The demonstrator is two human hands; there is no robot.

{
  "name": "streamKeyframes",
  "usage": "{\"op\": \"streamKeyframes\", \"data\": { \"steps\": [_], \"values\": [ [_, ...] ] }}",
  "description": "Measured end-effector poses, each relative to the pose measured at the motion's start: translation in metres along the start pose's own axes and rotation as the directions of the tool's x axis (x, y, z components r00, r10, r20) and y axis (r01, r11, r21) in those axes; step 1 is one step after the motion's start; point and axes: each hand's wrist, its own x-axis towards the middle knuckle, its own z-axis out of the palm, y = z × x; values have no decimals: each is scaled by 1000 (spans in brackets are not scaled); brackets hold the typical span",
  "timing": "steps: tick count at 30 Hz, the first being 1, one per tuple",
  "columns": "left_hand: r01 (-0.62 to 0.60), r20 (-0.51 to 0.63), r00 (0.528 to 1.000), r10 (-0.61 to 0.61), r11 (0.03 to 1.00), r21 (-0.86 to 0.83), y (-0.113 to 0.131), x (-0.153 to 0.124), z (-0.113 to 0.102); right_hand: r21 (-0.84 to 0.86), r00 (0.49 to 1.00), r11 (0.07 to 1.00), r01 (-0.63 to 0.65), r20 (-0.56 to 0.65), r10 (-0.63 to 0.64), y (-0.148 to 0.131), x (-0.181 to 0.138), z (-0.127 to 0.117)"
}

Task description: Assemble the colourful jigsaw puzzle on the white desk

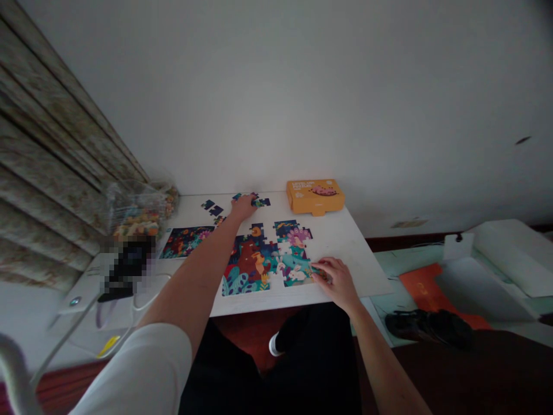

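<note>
A partly built, colourful jigsaw puzzle (259, 259) lies in the middle of a white table (367, 271). My left hand (242, 206) reaches to the far edge and rests on loose dark-blue puzzle pieces (258, 201), fingers curled over them. My right hand (337, 278) lies at the puzzle's lower right corner, fingers pressed together on a piece at the edge. A separate assembled section (185, 241) sits to the left, with a few loose pieces (212, 207) behind it.
An orange puzzle box (315, 196) stands at the table's back right. A clear container of colourful items (138, 210) sits at the left, with a pixelated dark object (127, 268) and cables before it. Black shoes (427, 327), orange paper and white boxes lie on the floor at right.
</note>
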Motion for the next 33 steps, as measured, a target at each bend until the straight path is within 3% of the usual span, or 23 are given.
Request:
{"op": "streamKeyframes", "data": {
  "steps": [11, 22, 28, 33],
  "values": [
    [6, -79, 997, -16, 992, -129, -3, -6, 0, -39, 999, 998, 46, 11, -46, -2, -2, -1],
    [-190, -183, 972, 150, 955, -228, 2, -28, -8, 45, 999, 998, 37, -36, -36, 3, 0, 2],
    [-265, -239, 951, 195, 912, -312, 14, -60, -12, 72, 998, 997, 20, -60, -15, 5, 2, 4],
    [-330, -296, 930, 219, 853, -404, 35, -109, -7, 242, 989, 970, -31, -135, 65, 9, 5, 5]
  ]
}}
